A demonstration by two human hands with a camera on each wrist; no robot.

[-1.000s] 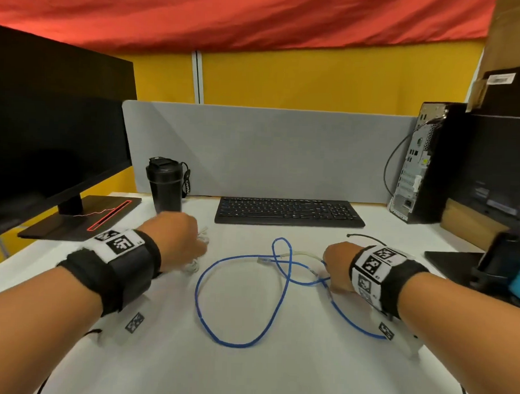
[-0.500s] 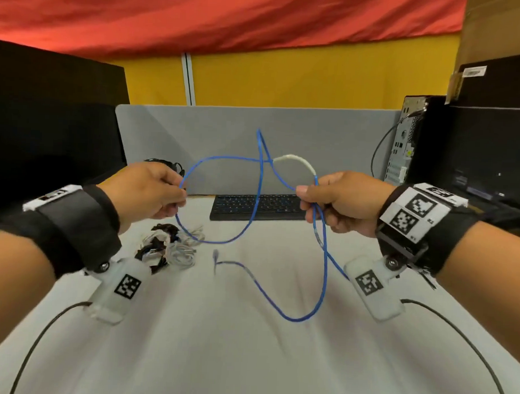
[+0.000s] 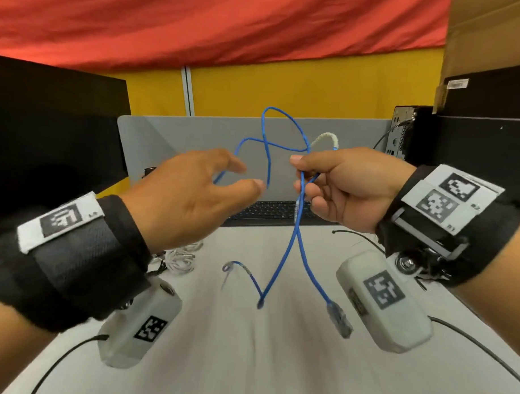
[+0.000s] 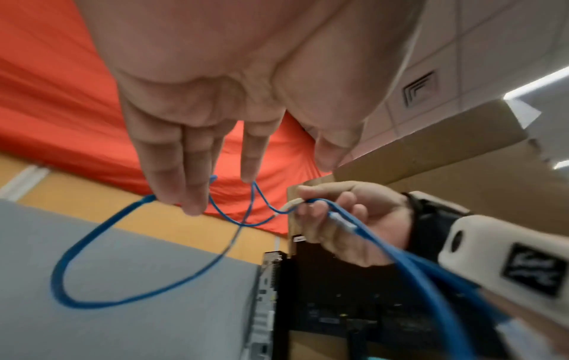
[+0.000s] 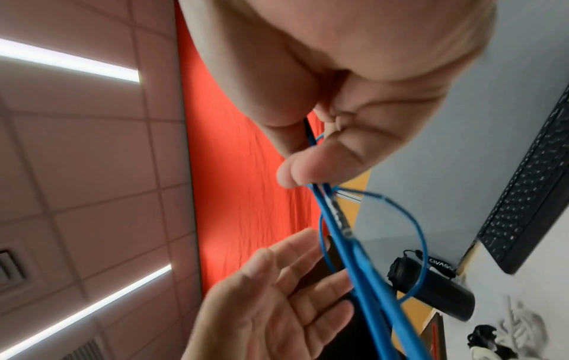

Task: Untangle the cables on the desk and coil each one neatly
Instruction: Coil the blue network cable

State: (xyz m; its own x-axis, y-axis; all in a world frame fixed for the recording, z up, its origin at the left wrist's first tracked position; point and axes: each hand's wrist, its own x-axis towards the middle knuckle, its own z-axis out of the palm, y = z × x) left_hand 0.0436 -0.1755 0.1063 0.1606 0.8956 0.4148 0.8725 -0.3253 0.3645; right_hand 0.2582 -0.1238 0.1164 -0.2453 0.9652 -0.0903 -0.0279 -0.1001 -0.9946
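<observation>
A thin blue cable [image 3: 283,256] hangs in the air above the white desk [image 3: 276,359], its loops [image 3: 273,129] rising over my hands. My right hand [image 3: 321,181] pinches several strands of it together with a short white piece [image 3: 325,138]. Two blue strands drop from that hand; one ends in a clear plug [image 3: 338,317]. My left hand [image 3: 218,183] hovers just left of the loops, fingers straight and spread, holding nothing [image 4: 197,190]. In the right wrist view the blue cable [image 5: 354,255] runs from my right fingertips [image 5: 295,177] past the open left palm [image 5: 270,304].
A pile of white and black cables [image 3: 180,256] lies on the desk under my left wrist. A black keyboard [image 3: 270,212] sits at the back, a black monitor [image 3: 49,130] at the left, a computer tower [image 3: 402,131] at the right. A black bottle [image 5: 431,287] stands by the partition.
My left hand has let go of the blue cable and opened. The right hand has kept its grip and the loops have risen higher; a plug end now dangles free.
</observation>
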